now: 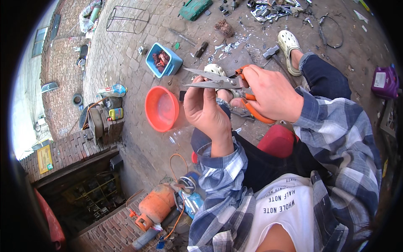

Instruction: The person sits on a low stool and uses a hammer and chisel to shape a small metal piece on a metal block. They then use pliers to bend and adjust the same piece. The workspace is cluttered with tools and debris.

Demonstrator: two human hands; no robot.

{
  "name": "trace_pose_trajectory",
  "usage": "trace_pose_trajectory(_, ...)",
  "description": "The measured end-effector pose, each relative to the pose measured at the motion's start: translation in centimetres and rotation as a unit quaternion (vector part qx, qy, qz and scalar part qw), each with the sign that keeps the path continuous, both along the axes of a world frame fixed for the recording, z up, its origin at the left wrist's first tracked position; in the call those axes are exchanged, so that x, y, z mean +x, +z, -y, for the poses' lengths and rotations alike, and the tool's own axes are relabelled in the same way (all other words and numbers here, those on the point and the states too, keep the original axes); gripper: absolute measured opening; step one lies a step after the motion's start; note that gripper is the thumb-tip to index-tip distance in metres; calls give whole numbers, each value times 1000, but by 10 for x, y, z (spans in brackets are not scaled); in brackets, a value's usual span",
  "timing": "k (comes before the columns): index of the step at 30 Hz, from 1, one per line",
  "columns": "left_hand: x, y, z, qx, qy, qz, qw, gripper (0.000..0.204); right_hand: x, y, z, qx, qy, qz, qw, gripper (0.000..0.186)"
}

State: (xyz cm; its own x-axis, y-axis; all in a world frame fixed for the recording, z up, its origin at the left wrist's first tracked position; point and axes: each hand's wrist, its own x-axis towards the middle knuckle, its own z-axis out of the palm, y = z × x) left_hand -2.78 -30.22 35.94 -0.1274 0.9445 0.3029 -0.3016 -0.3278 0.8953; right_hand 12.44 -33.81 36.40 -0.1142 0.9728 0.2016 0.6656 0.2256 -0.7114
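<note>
Orange-handled metal shears (218, 82) are gripped in my right hand (268, 92), fingers wrapped around the handles. Their two long grey blades point left and stand apart. My left hand (208, 107) is raised at the blades, its thumb and fingers drawn together around the lower blade's tip area. A small dark bit shows near those fingertips; whether it is a separate piece held there is too small to tell. Below and left of the hands stands a round orange-red basin (161, 109). Beyond it sits a light blue square tub (174, 65) with reddish-brown lumps inside.
A hammer (270, 52) lies near my pale clog (289, 44). Metal parts and tools (277, 10) are strewn at the far side, near a green case (195, 8). An orange gas cylinder (156, 205) stands lower left by a dark pit (90, 195). A purple jug (385, 82) is at right.
</note>
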Motion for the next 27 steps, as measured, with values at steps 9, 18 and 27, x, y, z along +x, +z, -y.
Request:
trace_pose_trajectory(9,-2,-2,2,33,-9,-9,999,17,-7,-3,6,-16,8,-27,999,57)
trace_pose_trajectory(18,-2,-5,1,57,54,-108,991,14,-13,-10,12,4,8,-28,1000,63)
trace_pose_trajectory(27,-1,-2,4,20,30,-58,998,17,-11,-9,10,26,14,-2,1000,43)
